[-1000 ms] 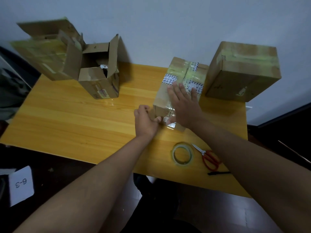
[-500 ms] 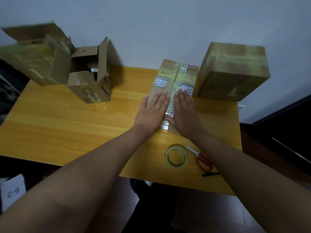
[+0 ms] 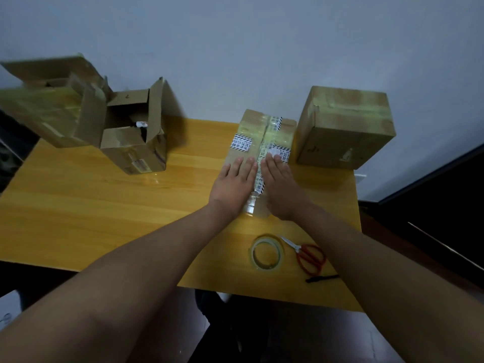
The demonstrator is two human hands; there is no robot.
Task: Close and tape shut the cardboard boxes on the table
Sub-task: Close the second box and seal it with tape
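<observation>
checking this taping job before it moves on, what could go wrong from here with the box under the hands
1. The left hand and right hand press flat on either side of the clear tape strip on the middle box; the strip's near end may stay poorly stuck and peel.
2. The two open boxes at the far left could be overlooked.
3. The tape roll and red scissors lie near the table's front edge, where a forearm might knock them off.

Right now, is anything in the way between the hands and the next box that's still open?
Nothing visible is. Both the left hand and right hand lie flat on the taped box. Between them and the open box to the left there is only bare table. The tape roll and scissors lie nearer, off that path.
</observation>
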